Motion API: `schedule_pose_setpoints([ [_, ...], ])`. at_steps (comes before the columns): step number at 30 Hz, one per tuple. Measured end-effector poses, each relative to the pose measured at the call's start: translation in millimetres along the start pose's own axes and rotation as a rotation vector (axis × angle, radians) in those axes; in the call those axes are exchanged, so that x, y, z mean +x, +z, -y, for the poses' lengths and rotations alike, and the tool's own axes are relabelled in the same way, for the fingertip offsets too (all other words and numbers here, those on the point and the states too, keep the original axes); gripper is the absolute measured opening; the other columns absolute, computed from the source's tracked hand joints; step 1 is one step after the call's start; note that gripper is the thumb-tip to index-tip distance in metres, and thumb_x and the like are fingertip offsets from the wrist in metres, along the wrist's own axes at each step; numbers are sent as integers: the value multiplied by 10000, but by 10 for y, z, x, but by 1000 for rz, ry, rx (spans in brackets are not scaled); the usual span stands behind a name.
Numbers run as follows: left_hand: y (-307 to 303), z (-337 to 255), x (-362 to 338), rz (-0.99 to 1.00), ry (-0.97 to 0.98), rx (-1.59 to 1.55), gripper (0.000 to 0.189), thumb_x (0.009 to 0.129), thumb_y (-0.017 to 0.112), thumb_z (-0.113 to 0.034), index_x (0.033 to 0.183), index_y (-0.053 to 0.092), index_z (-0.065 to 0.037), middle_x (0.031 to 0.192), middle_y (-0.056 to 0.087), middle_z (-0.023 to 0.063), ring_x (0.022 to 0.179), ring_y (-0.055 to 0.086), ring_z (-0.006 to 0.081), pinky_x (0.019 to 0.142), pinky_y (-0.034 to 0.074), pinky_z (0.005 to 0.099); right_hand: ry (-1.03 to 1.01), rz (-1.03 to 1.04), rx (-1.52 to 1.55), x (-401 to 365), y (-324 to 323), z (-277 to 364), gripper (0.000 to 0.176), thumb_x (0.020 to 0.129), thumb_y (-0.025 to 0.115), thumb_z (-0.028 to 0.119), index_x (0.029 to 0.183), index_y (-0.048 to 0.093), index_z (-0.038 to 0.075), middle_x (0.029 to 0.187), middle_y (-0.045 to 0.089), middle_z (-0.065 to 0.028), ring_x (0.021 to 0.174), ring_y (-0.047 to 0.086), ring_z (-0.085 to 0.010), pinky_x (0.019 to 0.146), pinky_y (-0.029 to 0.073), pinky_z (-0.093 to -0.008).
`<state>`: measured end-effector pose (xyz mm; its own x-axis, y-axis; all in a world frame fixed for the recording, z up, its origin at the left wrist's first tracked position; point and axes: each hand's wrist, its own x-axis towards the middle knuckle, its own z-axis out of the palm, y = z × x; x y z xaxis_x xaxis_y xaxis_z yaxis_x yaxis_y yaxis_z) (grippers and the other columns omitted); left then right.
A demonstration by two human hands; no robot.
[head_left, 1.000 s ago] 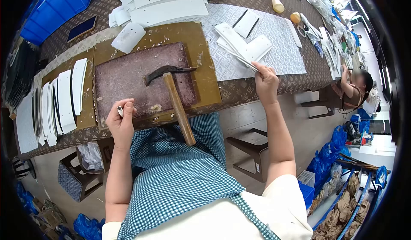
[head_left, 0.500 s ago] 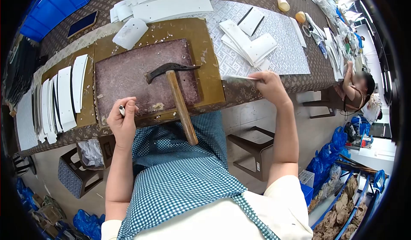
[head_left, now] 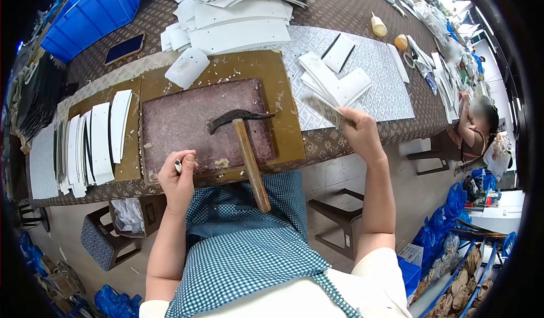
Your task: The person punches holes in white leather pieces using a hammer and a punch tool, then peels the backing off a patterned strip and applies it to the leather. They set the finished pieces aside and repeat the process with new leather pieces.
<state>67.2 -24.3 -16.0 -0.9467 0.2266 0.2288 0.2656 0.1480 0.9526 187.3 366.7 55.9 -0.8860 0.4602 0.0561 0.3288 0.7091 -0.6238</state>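
Observation:
My left hand point(head_left: 178, 182) is closed around a short, dark metal punch-like tool point(head_left: 178, 165), whose pale end shows between the fingers; most of it is hidden. It hovers over the front edge of a worn reddish pad point(head_left: 195, 128). My right hand point(head_left: 362, 135) pinches a flat, stiff strip point(head_left: 324, 109) by one end, its greyish face slightly blurred, above the table edge. Between the hands a hammer point(head_left: 251, 162) lies with its head on the pad and its wooden handle overhanging the edge. Just beyond the strip, several white punched pieces point(head_left: 334, 83) lie on patterned paper.
White strips point(head_left: 102, 142) stand in a row at the left. A larger stack of white pieces point(head_left: 241, 32) lies at the back, near a phone point(head_left: 124, 49) and a blue crate point(head_left: 96, 15). Stools point(head_left: 340, 216) stand below the table. Another person point(head_left: 476, 128) sits at the far right.
My right hand has turned the strip so its greyish face shows instead of a thin edge. The whole view has shifted, with the table lower in the frame. The hammer stays on the pad.

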Motion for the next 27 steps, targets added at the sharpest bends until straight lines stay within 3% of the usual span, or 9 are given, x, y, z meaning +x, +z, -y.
schedule_pose_setpoints([
  [1, 1, 7, 3, 0, -3, -3, 96, 957, 644, -84, 968, 685, 3, 777, 600, 8, 682, 581, 73, 606, 448, 214, -210, -151, -201, 132, 94, -55, 317, 836, 593, 32, 1132, 703, 71, 963, 691, -167, 911, 654, -304, 795, 515, -399],
  [4, -10, 3, 0, 1, -13, -6, 99, 956, 646, -86, 962, 683, 5, 774, 597, 13, 680, 580, 76, 606, 447, 216, -229, -272, -364, 480, 365, -88, 316, 864, 562, 74, 1150, 694, 98, 1026, 693, -164, 985, 643, -329, 849, 515, -430],
  [9, -10, 27, -14, -4, -3, -4, 90, 958, 636, -74, 953, 677, 5, 775, 596, 15, 677, 574, 79, 607, 437, 217, 41, 297, -455, 372, 67, 166, 303, 823, 572, 108, 1083, 727, 109, 1004, 691, -180, 1001, 638, -357, 888, 506, -433],
  [12, -6, 32, -30, 1, -17, -56, 98, 968, 617, -71, 971, 665, 15, 797, 589, 29, 701, 577, 91, 630, 442, 221, 67, 372, -244, 75, -405, 184, 286, 759, 623, 19, 1014, 742, 68, 919, 706, -156, 890, 669, -271, 786, 530, -354],
  [13, -57, 77, -42, 32, -69, -43, 110, 973, 614, -83, 977, 660, 17, 804, 582, 30, 715, 574, 96, 650, 449, 224, -79, 339, -105, 2, -473, -4, 283, 765, 614, 44, 1022, 729, 61, 888, 714, -126, 854, 679, -273, 810, 518, -360],
  [15, -76, 125, -53, 34, -111, -86, 116, 975, 618, -97, 981, 662, 10, 807, 579, 28, 716, 568, 96, 657, 451, 228, 165, 284, 122, -141, -623, -156, 291, 779, 622, 10, 1048, 726, 51, 830, 696, -71, 797, 641, -149, 760, 510, -296],
  [18, -103, 119, -35, 71, -107, -27, 154, 985, 613, -126, 985, 656, 22, 822, 584, 31, 718, 565, 93, 645, 441, 228, 125, -46, 305, -173, -705, -597, 234, 835, 613, -20, 1041, 723, 5, 818, 691, -24, 754, 572, -42, 707, 490, -242],
  [24, -79, 99, -33, 50, -124, -51, 183, 996, 604, -163, 1009, 651, 14, 815, 596, 27, 703, 545, 85, 614, 405, 218, 216, -483, -264, 560, -953, -1792, 312, 827, 581, 101, 1089, 748, 136, 1014, 720, -149, 874, 707, -303, 797, 545, -387],
  [27, -69, 83, -41, 24, -125, -28, 183, 1000, 599, -169, 1006, 651, 7, 782, 591, 19, 695, 541, 82, 608, 403, 217, 198, -541, -501, 1039, -924, -1854, 313, 815, 548, 59, 1029, 763, 133, 988, 728, -149, 984, 671, -305, 865, 529, -388],
])
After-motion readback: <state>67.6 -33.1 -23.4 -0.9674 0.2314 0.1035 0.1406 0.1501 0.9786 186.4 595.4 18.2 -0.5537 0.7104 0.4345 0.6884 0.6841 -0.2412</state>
